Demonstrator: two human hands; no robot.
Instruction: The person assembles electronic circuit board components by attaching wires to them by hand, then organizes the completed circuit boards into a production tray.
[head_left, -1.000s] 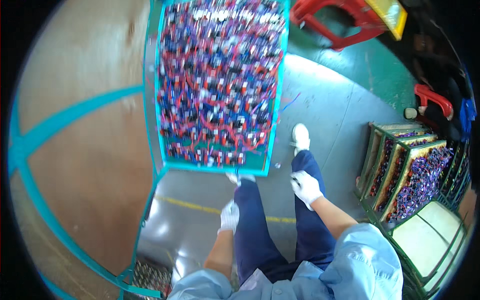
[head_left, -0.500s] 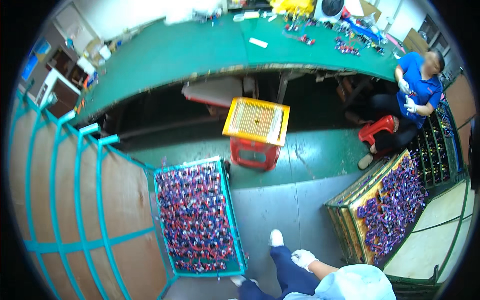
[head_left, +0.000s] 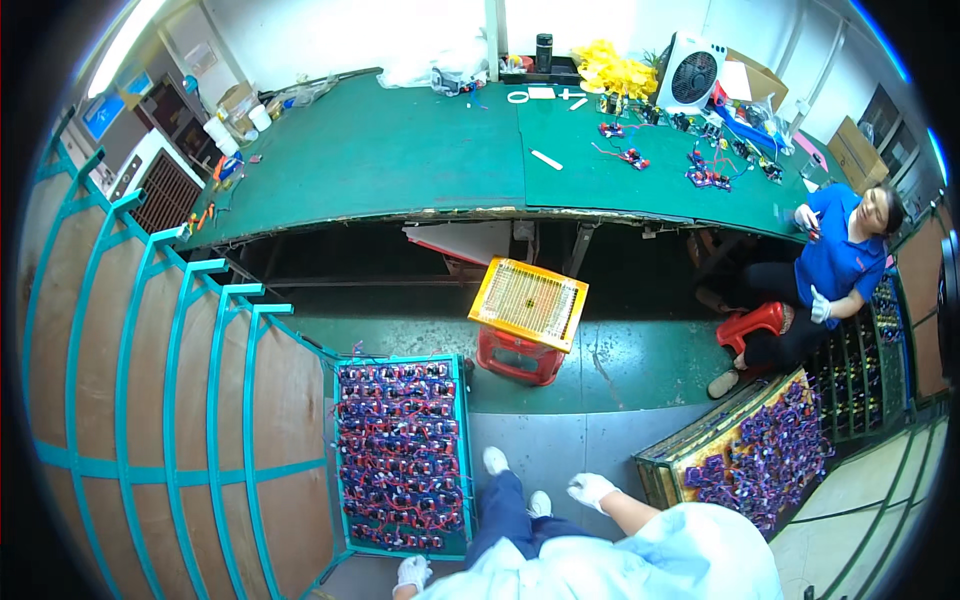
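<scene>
Standing over a teal-framed tray [head_left: 402, 455] packed with small red and blue wired parts, sitting on the floor against a row of teal racks with wooden panels [head_left: 180, 400], probably so it's easy to slide in. Left hand [head_left: 412, 573], white glove, hangs low just past the tray's near corner, not gripping anything, fingers loosely curled. Right hand [head_left: 590, 490], also gloved, is out in the air beside the knee, relaxed and empty. A similar tray of purple parts [head_left: 755, 455] leans on the right. Another person in blue [head_left: 835, 265] sits at the green desk [head_left: 400, 160].
</scene>
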